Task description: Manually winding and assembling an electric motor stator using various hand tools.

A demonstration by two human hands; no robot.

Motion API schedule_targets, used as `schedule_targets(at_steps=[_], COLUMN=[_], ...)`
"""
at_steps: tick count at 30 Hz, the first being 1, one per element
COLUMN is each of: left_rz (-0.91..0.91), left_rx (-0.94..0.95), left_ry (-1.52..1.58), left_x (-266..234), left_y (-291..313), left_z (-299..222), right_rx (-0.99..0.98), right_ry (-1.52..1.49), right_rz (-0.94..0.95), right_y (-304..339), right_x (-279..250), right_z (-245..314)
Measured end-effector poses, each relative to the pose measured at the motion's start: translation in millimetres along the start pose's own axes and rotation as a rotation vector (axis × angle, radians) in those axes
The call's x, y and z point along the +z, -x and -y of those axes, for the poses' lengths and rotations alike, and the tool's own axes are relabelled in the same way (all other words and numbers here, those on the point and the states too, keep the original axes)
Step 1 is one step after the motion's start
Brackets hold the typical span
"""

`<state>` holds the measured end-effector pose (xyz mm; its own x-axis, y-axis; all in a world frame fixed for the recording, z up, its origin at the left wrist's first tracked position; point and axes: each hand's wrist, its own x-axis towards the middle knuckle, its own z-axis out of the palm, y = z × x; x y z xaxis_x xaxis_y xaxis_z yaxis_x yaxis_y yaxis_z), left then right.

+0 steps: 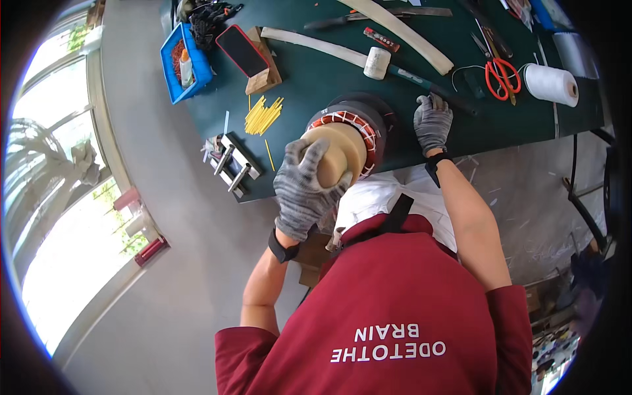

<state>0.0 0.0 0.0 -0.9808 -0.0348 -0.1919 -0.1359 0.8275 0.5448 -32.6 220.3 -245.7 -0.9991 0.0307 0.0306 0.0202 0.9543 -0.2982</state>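
My left hand (306, 187), in a grey knit glove, is wrapped over a beige stepped round block (339, 141). Its thumb and fingers spread around the block's raised centre. The block sits against a dark ring-shaped part (388, 122). Around that part's inner edge runs a reddish-brown wound coil (370, 135) laced with white cord. My right hand (433, 124), also gloved, lies on the table with its fingers loosely bent. Its fingertips are at the dark handle of a white-headed mallet (376, 64); whether they touch it is hard to see.
Left on the green table (227, 69) are yellow sticks (263, 116), a metal frame (232, 164), a phone (243, 52) and a blue bin (197, 82). Red-handled scissors (503, 79) and a white thread spool (552, 85) lie right. Pale curved strips (401, 29) lie at the back.
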Motion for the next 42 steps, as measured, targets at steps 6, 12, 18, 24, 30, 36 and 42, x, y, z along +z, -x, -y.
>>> schedule_targets(at_steps=[6, 12, 18, 24, 30, 36, 42], left_rz=[-0.046, -0.092, -0.111, -0.208, -0.305, -0.397, -0.466], left_rx=[0.4, 0.447, 0.407, 0.361, 0.201, 0.197, 0.16], left_ry=[-0.409, -0.359, -0.363, -0.299, -0.241, -0.114, -0.092], left_x=[17, 21, 25, 26, 34, 37, 44], left_y=[-13, -14, -16, -12, -11, -6, -5], left_z=[-1, 8, 4, 1, -7, -6, -3], right_rx=[0.017, -0.082, -0.409, -0.296, -0.413, -0.509, -0.661], right_ry=[-0.016, -0.077, -0.449, -0.449, -0.296, -0.092, 0.183], right_rz=[0.105, 0.1, 0.054, -0.171, 0.061, 0.025, 0.254], right_y=[-1, 2, -27, -111, -58, -121, -208], right_x=[-15, -6, -22, -87, -48, -20, 7], right_z=[2, 3, -7, -28, -20, 124, 150])
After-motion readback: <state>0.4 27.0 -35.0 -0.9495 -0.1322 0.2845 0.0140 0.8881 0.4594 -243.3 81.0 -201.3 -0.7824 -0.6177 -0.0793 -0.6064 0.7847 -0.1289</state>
